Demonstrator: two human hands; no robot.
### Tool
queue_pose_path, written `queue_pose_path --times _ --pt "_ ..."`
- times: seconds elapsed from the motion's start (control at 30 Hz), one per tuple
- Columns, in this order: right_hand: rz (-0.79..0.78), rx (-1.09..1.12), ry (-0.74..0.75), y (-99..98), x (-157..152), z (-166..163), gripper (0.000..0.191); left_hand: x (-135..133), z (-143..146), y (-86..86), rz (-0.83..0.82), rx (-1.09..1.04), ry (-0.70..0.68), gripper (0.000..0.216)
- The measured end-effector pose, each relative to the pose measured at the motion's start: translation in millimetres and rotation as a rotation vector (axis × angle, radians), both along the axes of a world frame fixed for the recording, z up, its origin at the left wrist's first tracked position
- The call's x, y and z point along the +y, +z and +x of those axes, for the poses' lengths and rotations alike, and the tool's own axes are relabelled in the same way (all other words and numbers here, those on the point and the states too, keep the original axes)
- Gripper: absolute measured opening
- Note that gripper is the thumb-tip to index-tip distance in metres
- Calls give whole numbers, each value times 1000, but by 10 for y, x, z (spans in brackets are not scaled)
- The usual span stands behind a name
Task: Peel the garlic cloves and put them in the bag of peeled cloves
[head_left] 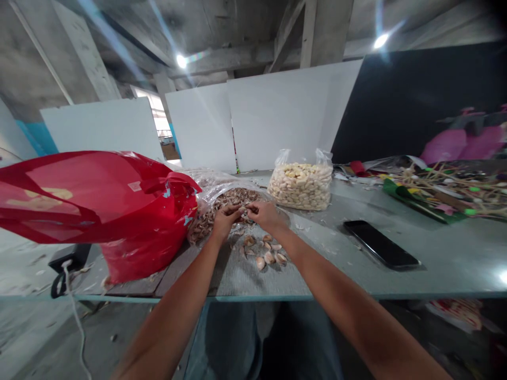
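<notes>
My left hand (226,220) and my right hand (266,215) meet over the table with fingertips pinched close together. A small pale garlic clove shows partly between them, mostly hidden by the fingers. Just behind the hands, a clear plastic bag (259,189) lies open with a heap of brown garlic skins (233,197) in it. On the table nearer to me lie several loose unpeeled garlic cloves (270,257). Beyond my right hand stands a clear bag of peeled garlic cloves (300,187), filled high.
A large red plastic bag (146,258) stands at the left, beside a black power adapter (70,257) with a white cable. To the right lie a black phone (380,244) and a pile of thin sticks with coloured bits (447,182). White panels (293,113) stand behind the table.
</notes>
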State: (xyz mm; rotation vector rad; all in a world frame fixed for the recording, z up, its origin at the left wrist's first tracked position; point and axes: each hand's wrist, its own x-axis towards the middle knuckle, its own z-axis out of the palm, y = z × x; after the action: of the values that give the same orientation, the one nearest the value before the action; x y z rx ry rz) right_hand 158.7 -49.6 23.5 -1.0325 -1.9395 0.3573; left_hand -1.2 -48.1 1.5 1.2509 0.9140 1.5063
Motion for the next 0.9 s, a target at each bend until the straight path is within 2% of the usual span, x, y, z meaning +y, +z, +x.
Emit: queue_pose_path --times 0.13,0.33,0.5,0.73,0.9 --pt "32 -11 -75 19 -40 -29 21 -2 14 -8 9 -6 12 41" --pt "10 126 24 -73 75 -22 23 4 -5 -11 31 50 12 50" --pt "-78 222 114 -135 154 -21 22 19 -17 -24 58 91 20 48" --pt "-181 317 140 -134 144 -55 20 6 -16 -1 169 219 128 39" --pt "-201 373 158 -127 119 -71 19 -70 26 46 180 241 114 37"
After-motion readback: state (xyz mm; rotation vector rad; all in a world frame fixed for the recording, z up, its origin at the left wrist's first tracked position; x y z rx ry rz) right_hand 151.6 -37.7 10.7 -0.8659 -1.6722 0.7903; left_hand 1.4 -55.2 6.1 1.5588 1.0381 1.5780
